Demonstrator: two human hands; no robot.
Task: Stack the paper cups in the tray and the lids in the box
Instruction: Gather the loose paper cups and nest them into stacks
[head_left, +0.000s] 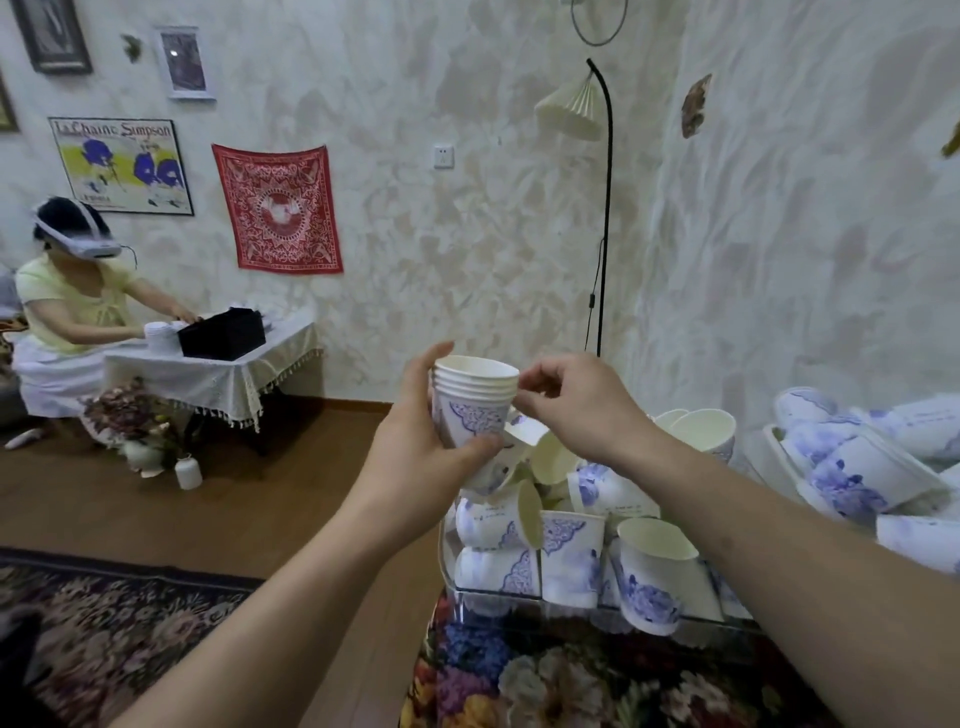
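My left hand (415, 447) grips a nested stack of white paper cups with blue patterns (475, 402), held upright in the air above the tray. My right hand (571, 410) is at the stack's right rim, fingers curled and pinching the top cup's edge. Below, a clear tray (452, 577) holds several loose cups (571, 561), some upright, some tipped. More cups (862, 467) lie in a heap to the right. No lids or box can be made out near me.
The tray stands on a table with a flowered cloth (545, 680). A floor lamp (602, 208) rises behind it. At the far left another person (72, 306) sits at a small table (218, 364) with a black box. A patterned rug (104, 623) covers the wooden floor.
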